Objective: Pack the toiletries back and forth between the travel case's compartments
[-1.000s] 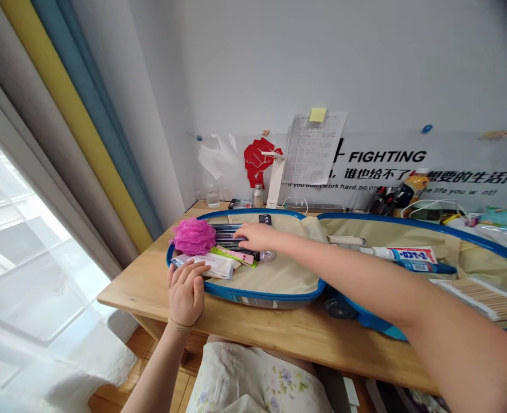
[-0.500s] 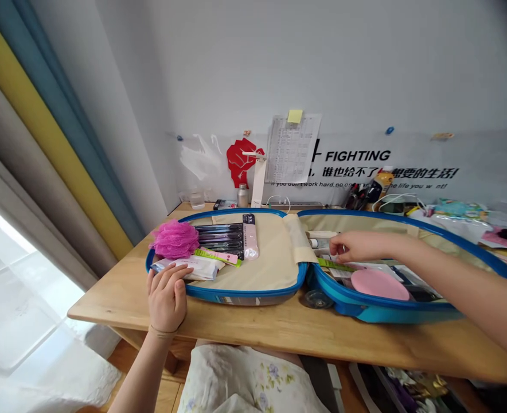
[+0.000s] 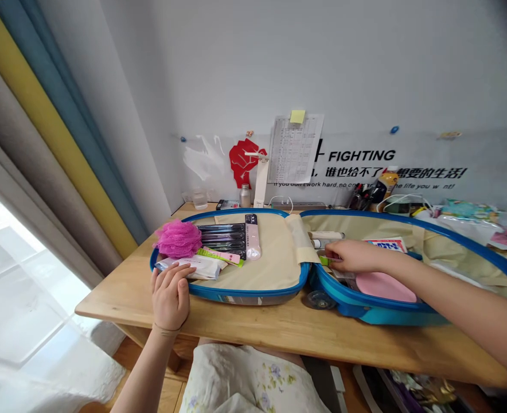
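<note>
A blue suitcase (image 3: 245, 297) lies spread open on the wooden desk. My left hand (image 3: 171, 292) rests at its near left rim, fingers stretched over a white soft packet (image 3: 206, 268). Behind that packet are a pink mesh bath puff (image 3: 178, 238), a pack of toothbrushes (image 3: 223, 236) and a slim green-and-pink packet (image 3: 221, 256). My right hand (image 3: 350, 255) reaches into the right half, fingers closed on a slim green packet (image 3: 324, 260), mostly hidden by the hand. White tubes (image 3: 327, 236) lie just beyond, and a pink oval case (image 3: 386, 287) sits under the forearm.
A red-and-white box (image 3: 389, 245) lies in the right half. Along the wall stand a small bottle (image 3: 245, 196), a white lamp (image 3: 261, 183), pens (image 3: 357, 198) and an orange-labelled bottle (image 3: 385, 186). Plastic bags (image 3: 468, 221) are piled at the right. A suitcase wheel (image 3: 320, 299) touches the desk.
My right hand has lowered from beside the white tubes onto the green packet and closed on it. My left hand stays at the left rim. The view has shifted slightly.
</note>
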`<state>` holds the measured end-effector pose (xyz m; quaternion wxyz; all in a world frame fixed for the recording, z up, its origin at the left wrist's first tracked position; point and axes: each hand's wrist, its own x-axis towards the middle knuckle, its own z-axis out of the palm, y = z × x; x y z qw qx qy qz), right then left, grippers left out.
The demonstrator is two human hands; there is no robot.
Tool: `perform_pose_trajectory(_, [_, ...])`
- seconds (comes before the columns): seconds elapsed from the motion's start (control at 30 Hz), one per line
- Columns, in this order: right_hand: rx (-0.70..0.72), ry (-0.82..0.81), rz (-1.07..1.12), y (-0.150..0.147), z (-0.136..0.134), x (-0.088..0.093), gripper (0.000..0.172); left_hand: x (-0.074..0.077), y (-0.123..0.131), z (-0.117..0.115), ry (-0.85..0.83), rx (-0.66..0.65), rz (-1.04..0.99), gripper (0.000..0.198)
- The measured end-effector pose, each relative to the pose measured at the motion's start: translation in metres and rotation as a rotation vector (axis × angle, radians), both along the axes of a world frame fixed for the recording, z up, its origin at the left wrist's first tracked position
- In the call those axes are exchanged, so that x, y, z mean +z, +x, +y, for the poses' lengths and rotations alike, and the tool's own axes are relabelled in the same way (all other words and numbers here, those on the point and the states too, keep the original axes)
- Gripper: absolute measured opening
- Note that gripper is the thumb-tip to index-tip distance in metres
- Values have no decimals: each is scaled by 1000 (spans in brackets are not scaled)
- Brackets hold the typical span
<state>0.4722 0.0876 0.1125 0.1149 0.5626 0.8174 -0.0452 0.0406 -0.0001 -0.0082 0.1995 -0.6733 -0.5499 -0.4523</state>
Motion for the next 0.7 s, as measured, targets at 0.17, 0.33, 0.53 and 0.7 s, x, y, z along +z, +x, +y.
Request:
perform_pose_trajectory(0.17, [-135, 102, 107, 9, 11, 18, 25, 1, 2, 0, -1, 4, -13, 45])
perform_pose_trajectory(0.33, [-189, 313, 254, -23, 27, 59, 47, 3, 4, -1, 13, 12, -19, 44])
perform_pose_trajectory(0.53, [190, 79, 276, -152, 48, 52, 42, 5, 4, -2, 1, 9, -16, 44])
perform_pose_trajectory(0.7, [368, 65, 285, -244, 52, 16, 36, 4, 3, -2, -22, 5, -11, 43])
